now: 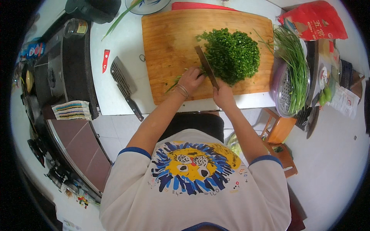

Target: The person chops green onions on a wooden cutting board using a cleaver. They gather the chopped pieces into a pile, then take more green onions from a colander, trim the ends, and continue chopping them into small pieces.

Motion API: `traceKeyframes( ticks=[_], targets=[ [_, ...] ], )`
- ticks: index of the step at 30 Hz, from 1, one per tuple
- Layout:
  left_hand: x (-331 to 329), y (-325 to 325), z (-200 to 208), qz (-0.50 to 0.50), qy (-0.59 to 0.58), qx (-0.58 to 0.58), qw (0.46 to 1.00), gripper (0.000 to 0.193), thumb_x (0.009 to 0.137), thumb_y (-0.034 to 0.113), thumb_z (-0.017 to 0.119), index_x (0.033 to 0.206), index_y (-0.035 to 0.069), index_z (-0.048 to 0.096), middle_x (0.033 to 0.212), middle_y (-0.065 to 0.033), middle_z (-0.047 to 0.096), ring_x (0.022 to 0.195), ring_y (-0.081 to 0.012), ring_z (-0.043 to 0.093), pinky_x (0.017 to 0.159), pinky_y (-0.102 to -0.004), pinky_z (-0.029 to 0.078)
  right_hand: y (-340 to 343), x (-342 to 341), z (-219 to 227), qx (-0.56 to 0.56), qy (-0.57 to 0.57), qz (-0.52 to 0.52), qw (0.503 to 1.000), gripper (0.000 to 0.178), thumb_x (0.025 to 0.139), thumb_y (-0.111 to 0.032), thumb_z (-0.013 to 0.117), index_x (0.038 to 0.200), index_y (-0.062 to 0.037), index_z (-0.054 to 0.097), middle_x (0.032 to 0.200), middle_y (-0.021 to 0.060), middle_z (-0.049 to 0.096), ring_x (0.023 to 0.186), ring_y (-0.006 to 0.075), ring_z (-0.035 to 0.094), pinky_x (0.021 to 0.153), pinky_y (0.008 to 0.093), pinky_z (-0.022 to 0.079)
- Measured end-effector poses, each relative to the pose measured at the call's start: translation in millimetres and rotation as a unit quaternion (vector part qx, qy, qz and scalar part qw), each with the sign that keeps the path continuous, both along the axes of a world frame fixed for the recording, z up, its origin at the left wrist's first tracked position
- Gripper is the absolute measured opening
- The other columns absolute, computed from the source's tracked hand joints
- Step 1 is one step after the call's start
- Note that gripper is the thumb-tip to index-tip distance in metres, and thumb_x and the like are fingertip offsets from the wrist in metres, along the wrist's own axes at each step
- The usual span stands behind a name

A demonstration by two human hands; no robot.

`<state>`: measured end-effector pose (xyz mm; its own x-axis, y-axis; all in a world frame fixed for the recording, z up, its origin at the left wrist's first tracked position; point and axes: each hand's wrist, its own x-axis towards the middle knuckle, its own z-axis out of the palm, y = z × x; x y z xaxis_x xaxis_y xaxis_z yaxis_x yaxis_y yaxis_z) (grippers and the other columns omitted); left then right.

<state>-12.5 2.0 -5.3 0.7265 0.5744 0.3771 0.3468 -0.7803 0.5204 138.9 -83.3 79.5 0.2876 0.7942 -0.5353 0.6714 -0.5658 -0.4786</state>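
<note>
On the wooden cutting board [169, 42], my left hand [189, 79] is closed with curled fingers over a small bunch of chives [173, 84], whose ends stick out on its left. My right hand [224, 95] grips a kitchen knife [206, 64] by the handle at the board's near edge. Its blade slants away to the far left, close beside my left fingertips. Right of the blade lies a large heap of finely chopped chives [235, 54], touching it. More whole chives [296, 71] lie across a purple-rimmed colander [284, 92] at the board's right.
A cleaver [123, 85] and a small red-handled tool [105, 61] lie left of the board. Beyond it are a plate [148, 7] and a long green leaf [120, 19]. A red bag [320, 21] stands far right, a stove [75, 65] left, a wooden stool [283, 129] below the counter.
</note>
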Motion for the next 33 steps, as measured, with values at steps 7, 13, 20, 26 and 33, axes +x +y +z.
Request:
traceKeyframes(
  ticks=[7,13,20,26,33],
  targets=[
    [3.3,1.9,5.3,-0.012,-0.016,0.009,1.0,0.022,0.06,0.005,0.063,0.082,0.004,0.063,0.088,-0.015,0.053,0.085,-0.0324,0.053,0.069,-0.0421,0.051,30.1,1.7,-11.1,-0.042,-0.022,0.054,0.997,0.021,0.081,-0.009,0.052,0.097,0.0033,0.057,0.084,0.0269,0.063,0.08,0.0425,0.062,0.071,0.0501,0.05],
    [3.8,2.1,8.4,-0.021,-0.032,0.054,0.998,0.022,0.062,0.008,0.059,0.083,0.002,0.062,0.096,-0.0149,0.057,0.091,-0.0321,0.054,0.075,-0.0418,0.05,42.0,-17.0,-1.8,-0.072,-0.047,-0.019,0.996,0.019,0.083,-0.015,0.053,0.096,-0.0011,0.058,0.085,0.0267,0.062,0.084,0.0443,0.059,0.072,0.0504,0.048],
    [-3.8,1.6,6.2,-0.022,-0.008,0.1,0.995,0.028,0.068,0.009,0.059,0.095,0.002,0.064,0.108,-0.0136,0.059,0.104,-0.0309,0.055,0.083,-0.0423,0.048,13.6,5.2,-2.0,0.007,0.005,-0.035,0.999,0.021,0.082,-0.014,0.054,0.096,0.0011,0.058,0.082,0.0272,0.063,0.082,0.0441,0.061,0.072,0.0497,0.049],
    [-6.9,0.1,3.8,-0.022,-0.005,0.089,0.996,0.032,0.068,0.009,0.061,0.099,0.003,0.064,0.112,-0.0129,0.058,0.106,-0.0314,0.054,0.084,-0.0418,0.05,7.4,5.8,4.4,0.043,-0.01,-0.053,0.998,0.018,0.085,-0.014,0.052,0.093,0.0008,0.058,0.079,0.0279,0.062,0.079,0.0449,0.06,0.069,0.0511,0.048],
    [-6.5,3.5,1.1,-0.023,-0.037,0.077,0.996,0.031,0.066,0.007,0.06,0.096,0.001,0.063,0.109,-0.0138,0.057,0.104,-0.0312,0.055,0.081,-0.0399,0.051,-3.9,-4.6,6.3,0.065,-0.026,-0.016,0.997,0.019,0.086,-0.018,0.055,0.087,0.0006,0.056,0.074,0.0273,0.06,0.072,0.0467,0.059,0.067,0.0542,0.046]
  ],
)
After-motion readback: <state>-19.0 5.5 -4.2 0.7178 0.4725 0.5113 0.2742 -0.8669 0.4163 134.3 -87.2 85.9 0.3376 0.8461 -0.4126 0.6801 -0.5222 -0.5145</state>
